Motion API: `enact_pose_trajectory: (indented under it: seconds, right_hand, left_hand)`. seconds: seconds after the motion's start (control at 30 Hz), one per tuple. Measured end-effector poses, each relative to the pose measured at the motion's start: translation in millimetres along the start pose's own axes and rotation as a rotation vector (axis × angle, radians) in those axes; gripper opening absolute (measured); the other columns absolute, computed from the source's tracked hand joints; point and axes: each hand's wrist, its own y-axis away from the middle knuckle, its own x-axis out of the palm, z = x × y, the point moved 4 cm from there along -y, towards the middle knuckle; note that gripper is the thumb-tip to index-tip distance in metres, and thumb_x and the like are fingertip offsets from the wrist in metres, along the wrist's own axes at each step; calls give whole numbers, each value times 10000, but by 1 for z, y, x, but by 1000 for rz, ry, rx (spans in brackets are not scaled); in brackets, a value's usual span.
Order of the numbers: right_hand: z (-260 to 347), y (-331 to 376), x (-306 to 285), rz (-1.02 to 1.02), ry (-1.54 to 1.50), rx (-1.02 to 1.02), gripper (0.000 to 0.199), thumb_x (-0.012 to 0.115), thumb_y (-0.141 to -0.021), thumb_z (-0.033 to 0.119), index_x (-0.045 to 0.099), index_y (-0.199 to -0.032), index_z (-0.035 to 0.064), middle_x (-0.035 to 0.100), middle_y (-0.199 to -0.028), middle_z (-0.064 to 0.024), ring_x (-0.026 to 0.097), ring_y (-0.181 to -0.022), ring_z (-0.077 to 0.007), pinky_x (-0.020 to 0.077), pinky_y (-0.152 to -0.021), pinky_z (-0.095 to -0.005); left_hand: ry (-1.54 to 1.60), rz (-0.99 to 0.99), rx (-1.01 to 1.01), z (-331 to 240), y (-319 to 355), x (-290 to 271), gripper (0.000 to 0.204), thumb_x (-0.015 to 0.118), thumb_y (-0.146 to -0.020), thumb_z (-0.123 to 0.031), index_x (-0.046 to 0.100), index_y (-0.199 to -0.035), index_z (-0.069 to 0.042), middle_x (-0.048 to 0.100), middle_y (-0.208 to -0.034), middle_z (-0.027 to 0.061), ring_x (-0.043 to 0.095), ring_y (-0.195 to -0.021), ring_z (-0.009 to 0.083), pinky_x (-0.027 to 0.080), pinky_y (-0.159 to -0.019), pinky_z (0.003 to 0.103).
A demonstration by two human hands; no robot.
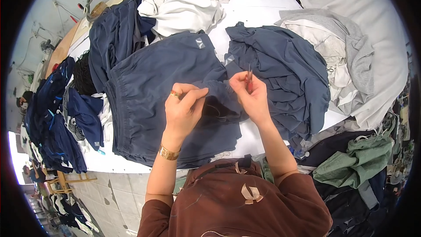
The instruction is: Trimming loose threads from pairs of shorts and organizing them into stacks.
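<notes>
Small red-handled thread snips (249,83) are gripped in my right hand (255,103), their metal blades pointing away from me. My left hand (183,109), with a ring and a gold watch, has thumb and forefinger pinched together; what they hold, if anything, is too small to make out. Between both hands lies a dark blue-grey garment (221,88) with a gathered edge and a dark opening facing me. Under my left hand is a stack of similar shorts (153,79) with elastic waistbands and a small tag on top.
A heap of blue-grey shorts (285,70) lies right of my hands. White cloth (182,2) is bundled at the back, and grey fabric (346,39) at the far right. Navy garments (55,114) hang off the white table's (105,163) left side. Green cloth (355,164) is piled near right.
</notes>
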Motion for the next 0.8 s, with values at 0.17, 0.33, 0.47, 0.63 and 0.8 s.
enact_pose_trajectory:
  seconds: [0.17,0.33,0.47,0.63,0.8]
  right_hand:
    - [12,16,10,57,272,-139,116,686,-841,77,628,-930,29,482,-675,76,372,-587,2,315,-517,-168]
    - [22,20,23,96,642,-599,181,689,-789,19,639,-960,52,494,-661,0,435,-566,-48,385,-533,-191]
    - [20,18,20,71,445,-463,94,652,-847,44,618,-935,49,487,-661,39,426,-586,-19,361,-528,-177]
    - [0,16,0,-62,75,-19,75,610,-908,99,589,-872,36,459,-690,103,349,-590,15,274,-517,-154]
    - [-44,38,-40,-101,382,-105,133,664,-868,127,583,-860,22,486,-646,40,408,-582,-20,338,-517,-185]
  left_hand:
    - [-43,-111,64,-2,5,2,270,746,-568,103,664,-761,-69,612,-801,32,608,-751,164,491,-636,267]
    - [-21,-88,49,-6,4,4,278,750,-554,105,653,-755,-61,621,-814,38,611,-752,168,495,-637,263]
    - [-5,-82,83,-9,4,5,278,753,-560,105,650,-760,-58,626,-826,46,608,-750,164,495,-629,257]
    - [34,-30,5,-8,-2,5,207,735,-671,56,659,-823,-61,624,-889,54,626,-673,198,508,-592,282]
    - [91,58,-97,2,-5,6,162,709,-716,34,659,-851,-42,658,-824,67,646,-688,208,510,-605,299]
